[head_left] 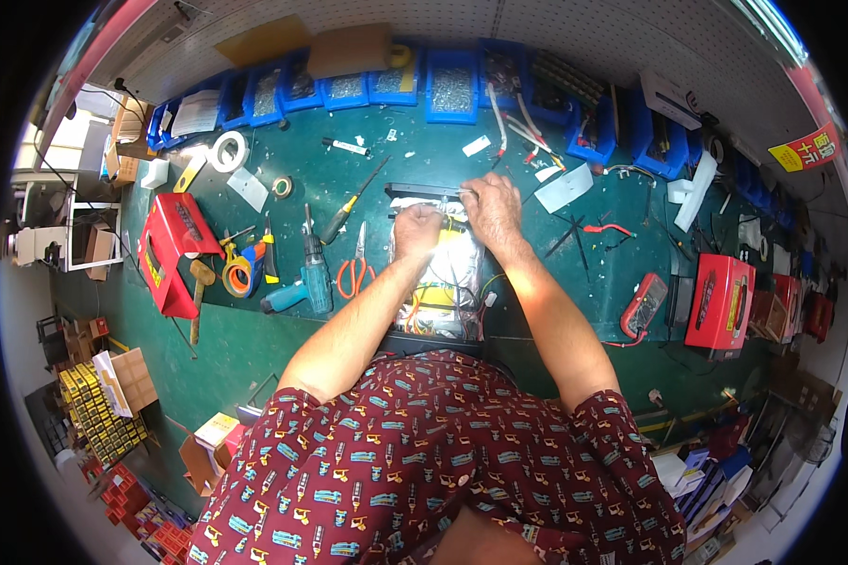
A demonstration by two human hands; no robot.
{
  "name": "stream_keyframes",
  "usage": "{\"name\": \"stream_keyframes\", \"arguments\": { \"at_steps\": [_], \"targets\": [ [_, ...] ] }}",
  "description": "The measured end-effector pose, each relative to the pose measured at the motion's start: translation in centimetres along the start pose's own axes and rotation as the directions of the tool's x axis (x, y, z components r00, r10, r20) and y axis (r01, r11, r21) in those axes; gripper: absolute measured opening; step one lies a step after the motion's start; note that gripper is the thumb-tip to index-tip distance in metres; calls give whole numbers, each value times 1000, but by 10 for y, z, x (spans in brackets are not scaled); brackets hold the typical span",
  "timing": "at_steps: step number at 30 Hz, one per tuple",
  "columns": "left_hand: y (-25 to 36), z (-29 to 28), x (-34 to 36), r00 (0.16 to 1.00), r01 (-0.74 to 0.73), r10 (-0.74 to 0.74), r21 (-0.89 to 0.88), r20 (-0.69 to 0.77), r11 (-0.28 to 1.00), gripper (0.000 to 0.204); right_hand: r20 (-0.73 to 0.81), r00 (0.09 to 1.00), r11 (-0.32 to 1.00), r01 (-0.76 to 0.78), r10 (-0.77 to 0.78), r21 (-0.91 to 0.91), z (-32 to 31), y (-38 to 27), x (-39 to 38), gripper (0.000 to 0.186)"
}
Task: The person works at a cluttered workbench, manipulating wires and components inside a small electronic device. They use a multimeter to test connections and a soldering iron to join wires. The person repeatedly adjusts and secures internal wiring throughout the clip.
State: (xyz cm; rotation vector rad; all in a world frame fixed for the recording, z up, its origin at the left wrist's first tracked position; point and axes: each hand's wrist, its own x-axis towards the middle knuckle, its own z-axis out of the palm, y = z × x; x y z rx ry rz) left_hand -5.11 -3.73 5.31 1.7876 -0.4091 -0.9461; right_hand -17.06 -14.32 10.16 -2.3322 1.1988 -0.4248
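Hands, left (416, 231) and right (492, 209), both grip the battery pack's (440, 287) far end.

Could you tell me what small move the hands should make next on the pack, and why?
Probably the right hand should draw the thin wire it pinches down onto the pack while the left hand presses the top steady. Both hands sit at the pack's far end, beside the black bar, and the wire looks loose. Whether it is already fastened cannot be seen.
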Motion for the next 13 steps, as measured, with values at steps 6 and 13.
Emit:
{"name": "stream_keyframes", "arguments": {
  "at_steps": [6, 13],
  "targets": [
    [1, -7, 4, 992, -127, 122, 180, 38, 975, 12, -7, 1000, 1000, 21, -21, -9, 1, 0, 0, 21],
    [3, -9, 4, 987, -160, 150, 204, 66, 966, 11, 24, 1000, 1000, 14, -14, -7, 3, 3, 2, 25]
  ]
}}
